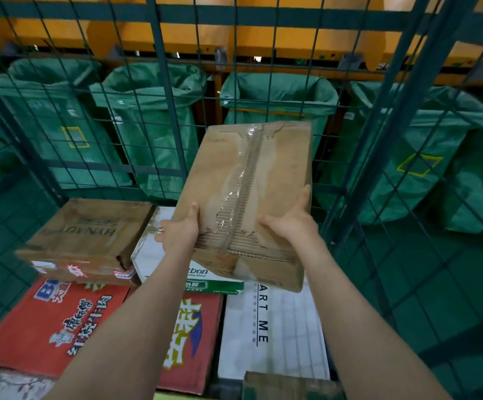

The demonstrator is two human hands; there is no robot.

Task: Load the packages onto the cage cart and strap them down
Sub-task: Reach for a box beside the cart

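Note:
I hold a brown cardboard box (249,180) sealed with clear tape, tilted, in the air inside the green wire cage cart (165,90). My left hand (181,229) grips its near left edge, thumb on top. My right hand (290,217) grips the near right edge, thumb along the side. Below it lie stacked packages: a brown box (87,238) at the left, a white and green box (159,255) in the middle, two red boxes (50,321) in front and a white box (280,327) at the right.
The cart's mesh walls stand at the back, left and right (378,157). Behind the back wall hang several green sacks (148,116) under orange chutes (277,36). Another brown box (289,385) shows at the bottom edge. The floor is green.

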